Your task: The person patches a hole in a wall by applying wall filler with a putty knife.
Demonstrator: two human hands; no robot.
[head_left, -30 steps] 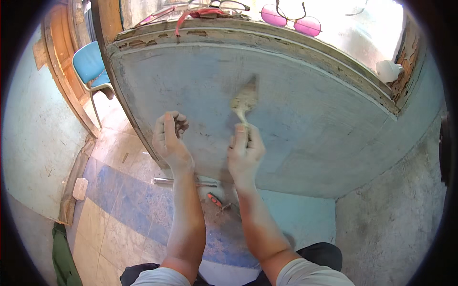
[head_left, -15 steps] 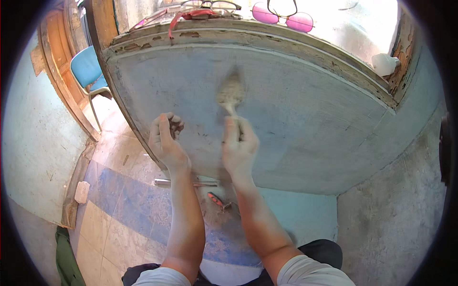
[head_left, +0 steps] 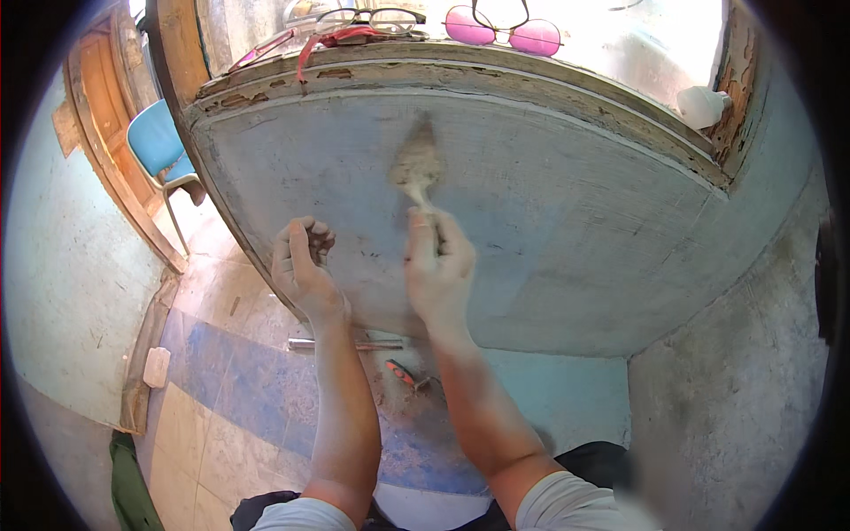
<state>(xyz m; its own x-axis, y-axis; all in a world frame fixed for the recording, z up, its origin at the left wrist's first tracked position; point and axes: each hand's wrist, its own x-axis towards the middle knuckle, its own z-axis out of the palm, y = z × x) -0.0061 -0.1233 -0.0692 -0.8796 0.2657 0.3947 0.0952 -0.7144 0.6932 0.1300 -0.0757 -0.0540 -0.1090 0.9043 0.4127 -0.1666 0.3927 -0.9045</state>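
Observation:
A small pointed trowel (head_left: pixel 418 168) with a pale, crusted blade lies against or just before the grey-blue wall panel (head_left: pixel 567 239). Its tip is upward and somewhat smeared by motion. Low on its handle, my right hand (head_left: pixel 440 270) is closed round it, thumb on top. To its left, my left hand (head_left: pixel 304 265) hovers before the panel with thumb raised and fingers loosely curled, apart from the thumb. Nothing shows in it. Dust whitens both hands and forearms.
Above the panel, a worn wooden ledge (head_left: pixel 460 64) carries eyeglasses (head_left: pixel 372 18), pink-lensed sunglasses (head_left: pixel 503 32) and a white lump (head_left: pixel 701 108). Below lie a metal bar (head_left: pixel 381 345) and a red-handled tool (head_left: pixel 400 371) on the floor. A blue chair (head_left: pixel 161 142) stands at far left.
The whole view has shifted slightly, moving the ledge and glasses left in it. Trowel and right hand remain at nearly the same spot on the panel; the left hand stays loosely curled.

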